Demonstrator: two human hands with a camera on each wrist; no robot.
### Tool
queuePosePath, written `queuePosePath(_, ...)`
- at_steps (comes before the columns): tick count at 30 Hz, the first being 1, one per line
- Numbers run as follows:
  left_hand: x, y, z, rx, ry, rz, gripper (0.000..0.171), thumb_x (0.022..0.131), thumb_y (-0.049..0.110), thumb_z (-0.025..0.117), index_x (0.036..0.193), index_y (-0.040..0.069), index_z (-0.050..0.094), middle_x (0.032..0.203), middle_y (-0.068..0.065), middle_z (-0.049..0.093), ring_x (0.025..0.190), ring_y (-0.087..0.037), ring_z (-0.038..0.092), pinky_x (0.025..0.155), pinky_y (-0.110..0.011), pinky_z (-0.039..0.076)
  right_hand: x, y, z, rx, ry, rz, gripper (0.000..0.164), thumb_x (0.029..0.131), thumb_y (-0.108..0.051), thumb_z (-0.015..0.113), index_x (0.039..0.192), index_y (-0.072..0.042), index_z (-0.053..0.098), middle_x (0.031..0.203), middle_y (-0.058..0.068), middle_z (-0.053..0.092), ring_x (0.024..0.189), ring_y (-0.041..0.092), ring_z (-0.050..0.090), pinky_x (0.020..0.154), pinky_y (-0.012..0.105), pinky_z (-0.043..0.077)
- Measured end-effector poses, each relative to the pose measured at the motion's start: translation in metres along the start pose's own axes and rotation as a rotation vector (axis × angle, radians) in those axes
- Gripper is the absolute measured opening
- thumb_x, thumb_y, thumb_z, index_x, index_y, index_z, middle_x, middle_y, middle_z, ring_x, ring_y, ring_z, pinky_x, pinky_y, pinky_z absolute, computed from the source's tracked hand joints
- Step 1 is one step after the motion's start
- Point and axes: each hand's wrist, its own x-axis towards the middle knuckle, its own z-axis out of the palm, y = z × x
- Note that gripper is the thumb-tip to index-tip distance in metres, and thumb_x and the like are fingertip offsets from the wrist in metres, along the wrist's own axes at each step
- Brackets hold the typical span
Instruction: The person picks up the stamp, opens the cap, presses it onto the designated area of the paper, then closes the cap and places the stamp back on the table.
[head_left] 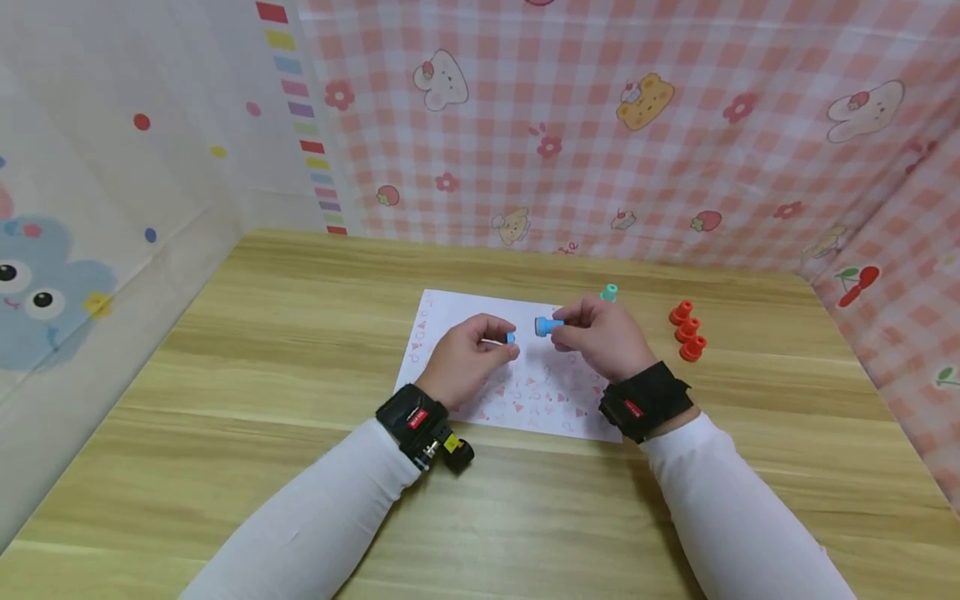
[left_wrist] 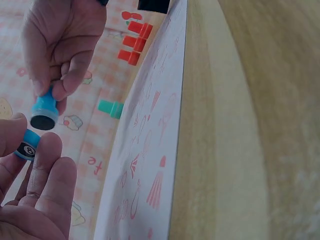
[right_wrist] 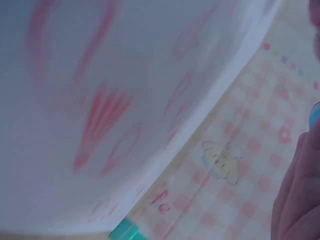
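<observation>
My left hand pinches a small blue cap between thumb and fingers; a dark disc with a pale mark shows on its end. My right hand holds a blue toy stamp by its handle, its dark round face turned toward the left hand. A short gap separates the cap and the stamp in the head view. Both hands are above a white sheet of paper printed with red shapes. The right wrist view catches only part of a hand at its right edge, with a sliver of blue.
A teal stamp stands just beyond the right hand, by the paper's far edge. Farther right, three red stamps stand in a row on the wooden table. Patterned cloth hangs behind the table and at its sides.
</observation>
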Motion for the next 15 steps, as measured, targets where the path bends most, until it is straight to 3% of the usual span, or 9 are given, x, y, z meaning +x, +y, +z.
queuePosePath(8,0.001,0.000,0.000,0.018,0.000,0.041,0.032,0.085,0.025,0.070,0.113,0.010,0.062,0.098,0.002,0.064,0.081,-0.008,0.062,0.077,-0.037,0.050,-0.009,-0.001,0.009,0.117,-0.042,-0.015,0.017,0.085,-0.010,0.069,0.100,-0.004,0.064,0.093,0.012,0.067,0.077,0.020,0.065,0.077,0.038,0.054)
queuePosePath(15,0.002,-0.001,0.001,0.039,-0.004,0.059,0.025,0.085,0.028,0.070,0.108,0.019,0.064,0.098,0.004,0.065,0.081,-0.006,0.062,0.075,-0.036,0.051,-0.013,-0.003,0.012,0.106,-0.060,-0.007,0.016,0.083,-0.010,0.070,0.098,-0.006,0.065,0.090,0.010,0.067,0.077,0.020,0.064,0.075,0.038,0.053)
